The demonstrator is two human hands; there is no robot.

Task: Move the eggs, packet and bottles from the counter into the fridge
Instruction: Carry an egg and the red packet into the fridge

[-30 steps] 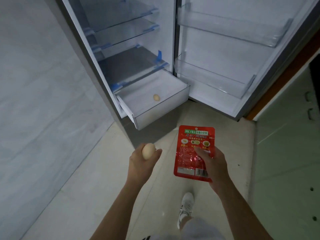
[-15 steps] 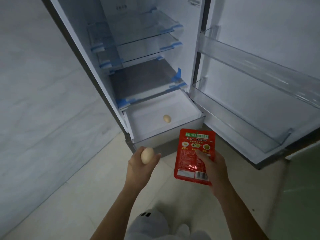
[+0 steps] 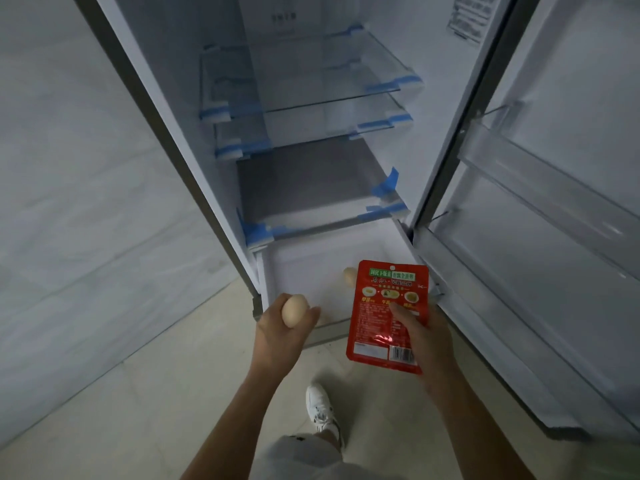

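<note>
My left hand holds a tan egg in its fingertips, just in front of the fridge's pulled-out white bottom drawer. My right hand grips a red food packet upright over the drawer's right front corner. A second egg lies inside the drawer, partly hidden behind the packet. The fridge stands open in front of me. No bottles are in view.
Glass shelves with blue tape fill the fridge's upper part. The open door with clear door bins stretches along the right. A pale wall is at the left. My white shoe stands on the tiled floor.
I have stepped closer to the fridge. Both hands with the egg and packet have moved forward to the drawer's front, and the packet now covers part of the egg in the drawer.
</note>
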